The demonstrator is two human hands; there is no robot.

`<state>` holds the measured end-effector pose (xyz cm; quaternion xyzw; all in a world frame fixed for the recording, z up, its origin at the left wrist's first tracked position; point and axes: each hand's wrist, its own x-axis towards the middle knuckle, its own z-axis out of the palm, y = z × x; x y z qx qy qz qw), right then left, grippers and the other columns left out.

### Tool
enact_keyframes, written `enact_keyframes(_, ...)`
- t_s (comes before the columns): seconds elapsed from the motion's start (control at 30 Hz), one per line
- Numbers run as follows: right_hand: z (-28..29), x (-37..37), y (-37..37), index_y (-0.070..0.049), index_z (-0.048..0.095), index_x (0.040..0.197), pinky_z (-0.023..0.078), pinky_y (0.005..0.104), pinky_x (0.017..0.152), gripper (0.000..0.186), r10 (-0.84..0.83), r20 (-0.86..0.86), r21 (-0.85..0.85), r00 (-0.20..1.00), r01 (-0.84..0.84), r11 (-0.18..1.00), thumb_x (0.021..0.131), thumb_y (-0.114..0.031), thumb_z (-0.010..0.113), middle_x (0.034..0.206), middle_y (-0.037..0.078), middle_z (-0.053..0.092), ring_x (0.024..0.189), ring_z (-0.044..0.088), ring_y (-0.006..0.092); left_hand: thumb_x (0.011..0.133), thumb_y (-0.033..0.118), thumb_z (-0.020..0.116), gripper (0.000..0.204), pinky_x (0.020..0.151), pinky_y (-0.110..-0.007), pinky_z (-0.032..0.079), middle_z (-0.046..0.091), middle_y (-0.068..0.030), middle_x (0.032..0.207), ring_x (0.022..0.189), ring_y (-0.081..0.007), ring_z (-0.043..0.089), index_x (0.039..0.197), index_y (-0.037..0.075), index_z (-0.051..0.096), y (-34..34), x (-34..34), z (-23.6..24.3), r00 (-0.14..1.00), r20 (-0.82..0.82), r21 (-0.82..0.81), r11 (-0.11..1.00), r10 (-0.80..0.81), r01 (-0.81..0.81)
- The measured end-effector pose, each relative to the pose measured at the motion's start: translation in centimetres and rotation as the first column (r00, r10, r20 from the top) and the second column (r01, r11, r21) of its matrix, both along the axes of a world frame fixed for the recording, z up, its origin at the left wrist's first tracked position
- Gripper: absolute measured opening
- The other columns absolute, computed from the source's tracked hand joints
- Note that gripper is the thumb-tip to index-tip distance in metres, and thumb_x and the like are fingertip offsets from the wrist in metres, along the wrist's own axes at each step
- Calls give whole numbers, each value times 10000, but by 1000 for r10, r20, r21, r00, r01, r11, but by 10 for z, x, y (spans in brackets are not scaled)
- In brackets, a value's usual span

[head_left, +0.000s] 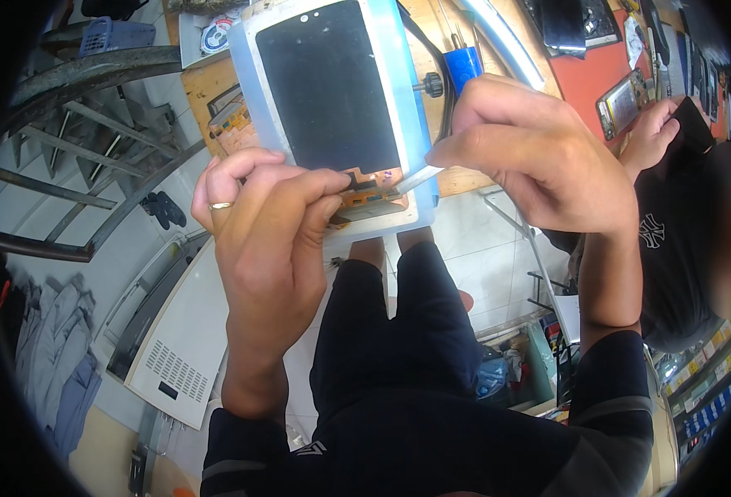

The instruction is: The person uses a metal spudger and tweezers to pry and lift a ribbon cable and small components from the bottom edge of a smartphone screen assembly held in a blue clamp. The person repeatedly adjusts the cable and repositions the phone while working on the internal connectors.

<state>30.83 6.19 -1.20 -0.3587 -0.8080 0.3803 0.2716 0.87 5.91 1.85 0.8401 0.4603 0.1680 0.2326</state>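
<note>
A dark screen panel (324, 91) lies in a white mat on a light blue board (249, 74) with a black knob (431, 84). Copper-coloured flex cables (373, 180) show at the panel's lower edge. My left hand (262, 219) has its fingertips closed on the flex cable at that edge, the other fingers curled at the board's lower left. My right hand (543, 161) pinches a thin flat metal tool (415, 180), whose tip reaches onto the flex cable beside my left fingertips. Whether the tip touches it I cannot tell.
A blue-handled tool (463, 68) lies behind the board on the wooden bench (203, 87). At right, a person (676, 240) in black holds a dark phone (690, 124) beside an orange mat (585, 83). Metal steps (100, 141) stand at left.
</note>
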Motion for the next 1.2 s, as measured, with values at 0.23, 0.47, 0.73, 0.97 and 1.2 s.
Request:
enact_keyframes(0.23,0,-1,-1,5,790,1139,555,392,806,438,4,4,-29,1000,-4,1000,765,191,658,1027,132,657,935,697,317,1082,97,655,132,1144,-480,323,779,-30,989,1137,-315,638,1142,100,773,1,-7,3,1000,15,-21,1000,5,-5)
enact_keyframes(0.47,-1,-4,-1,5,789,1137,548,390,790,442,1,-13,-17,1000,-1,1000,760,198,662,1011,129,645,921,688,313,1108,86,612,182,1181,-496,311,813,-20,1022,1155,-295,646,1224,74,751,0,-10,2,999,46,-51,998,23,-21)
enact_keyframes(0.73,-1,-8,0,10,790,1135,537,387,771,415,0,-24,-5,1000,0,1000,775,183,677,994,123,630,904,678,300,1049,58,693,199,1197,-507,305,821,-13,1043,1174,-283,649,1238,82,750,-1,-12,3,999,26,-60,998,22,-20)
enact_keyframes(0.97,1,-10,1,7,792,1135,516,390,751,425,6,-16,-11,1000,-6,1000,769,181,667,967,116,595,882,659,292,1020,55,727,223,1199,-512,307,813,-8,1043,1191,-286,645,1239,92,751,-2,-13,3,1000,10,-50,999,18,-17)
enact_keyframes(1.2,0,-12,2,4,797,1138,511,385,739,448,14,-26,-19,1000,-15,1000,756,186,651,964,118,587,879,655,286,1014,52,733,222,1196,-510,315,806,-7,1034,1184,-288,648,1232,93,751,-3,-11,3,1000,16,-50,998,25,-24)
